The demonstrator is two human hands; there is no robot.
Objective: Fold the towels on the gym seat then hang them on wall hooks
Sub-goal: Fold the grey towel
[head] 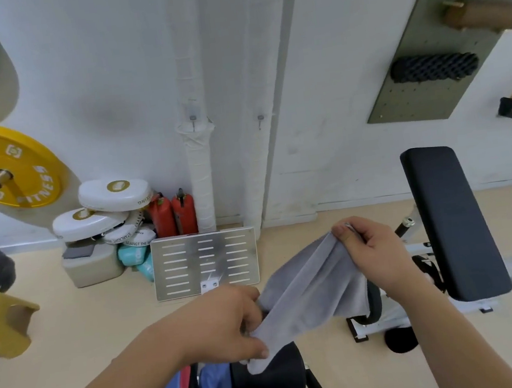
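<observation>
My left hand (231,322) and right hand (368,251) each pinch an end of the grey towel (308,287); I should match corners and keep it taut before folding.

Looking forward and down from head height through a wide-angle lens, bowing the pipes (202,184) on the wall (88,69). Facing that wall squarely, taking in the floor (71,329) below. Hanging close over the left hand (225,320) and right hand (375,256) gripping a towel (311,287) near frame centre, cutting off both forearms at the bottom edge. Catching plates (23,151) at far left, a bench (451,221) at right, a pegboard (404,101) at upper right.
</observation>
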